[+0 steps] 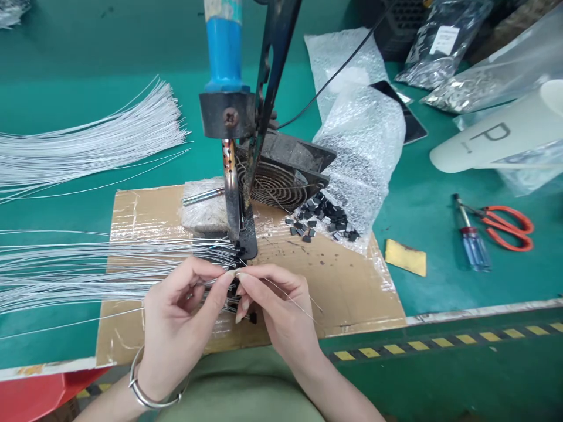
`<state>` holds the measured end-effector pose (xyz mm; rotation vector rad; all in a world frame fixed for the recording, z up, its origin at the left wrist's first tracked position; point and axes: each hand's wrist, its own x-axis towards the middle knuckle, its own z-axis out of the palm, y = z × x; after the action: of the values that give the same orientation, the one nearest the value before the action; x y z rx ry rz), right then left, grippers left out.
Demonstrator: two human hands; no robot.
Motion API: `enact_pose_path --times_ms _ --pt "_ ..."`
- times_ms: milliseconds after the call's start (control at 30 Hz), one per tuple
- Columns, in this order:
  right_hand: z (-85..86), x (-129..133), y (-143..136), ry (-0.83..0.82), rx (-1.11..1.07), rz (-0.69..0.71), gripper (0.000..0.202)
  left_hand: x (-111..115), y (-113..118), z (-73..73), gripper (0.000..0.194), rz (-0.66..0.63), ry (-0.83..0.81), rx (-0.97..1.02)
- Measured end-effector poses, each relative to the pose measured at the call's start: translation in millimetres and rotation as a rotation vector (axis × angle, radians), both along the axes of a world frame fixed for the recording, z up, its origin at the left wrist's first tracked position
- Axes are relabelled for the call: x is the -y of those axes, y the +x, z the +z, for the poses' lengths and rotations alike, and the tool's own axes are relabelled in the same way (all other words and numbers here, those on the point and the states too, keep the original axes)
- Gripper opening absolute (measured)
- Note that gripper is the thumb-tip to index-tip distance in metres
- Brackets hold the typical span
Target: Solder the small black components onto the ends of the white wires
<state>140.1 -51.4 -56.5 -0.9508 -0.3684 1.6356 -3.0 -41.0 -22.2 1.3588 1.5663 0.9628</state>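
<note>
Blue-handled soldering iron points tip-down over the green desk. Across a cardboard sheet, white wires reach in from the left, their black ends near the iron's tip. Behind it sits a dark fan. The left hand pinches one such wire; the right hand meets it, fingers pressed together — what they grip is too small to tell. Small black pieces lie beyond.
</note>
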Motion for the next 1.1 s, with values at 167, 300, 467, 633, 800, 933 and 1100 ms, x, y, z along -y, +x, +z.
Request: enact_pose_path --times_ms 167,300,467,633,800,933,1100 --pt "1.8 -0.6 4.3 -0.011 0.036 0.030 0.010 1.6 1.4 1.5 0.011 0.012 -0.010 -0.032" --pt "2.8 -2.5 11.2 -0.038 -0.006 0.097 0.011 3.9 -2.1 0.5 0.012 -0.037 -0.008 -0.068" --pt "1.6 -4.4 17.1 -0.031 -0.041 0.150 0.013 3.3 -7.0 -3.5 0.009 -0.096 0.068 -0.109" --pt "1.4 -3.3 16.6 -0.009 -0.030 0.141 0.011 1.6 -5.1 -4.2 0.007 -0.067 0.076 -0.114" --pt "2.3 -1.2 11.4 -0.041 -0.058 0.091 0.013 4.3 -2.3 -9.0 0.006 -0.041 0.089 -0.108" --pt "1.7 0.4 3.3 -0.058 -0.104 0.029 0.012 7.1 -1.4 -13.1 0.006 -0.011 0.089 -0.110" --pt "-0.2 2.3 2.5 -0.024 -0.040 0.025 0.015 5.2 -0.3 -10.2 0.008 0.008 0.058 -0.075"
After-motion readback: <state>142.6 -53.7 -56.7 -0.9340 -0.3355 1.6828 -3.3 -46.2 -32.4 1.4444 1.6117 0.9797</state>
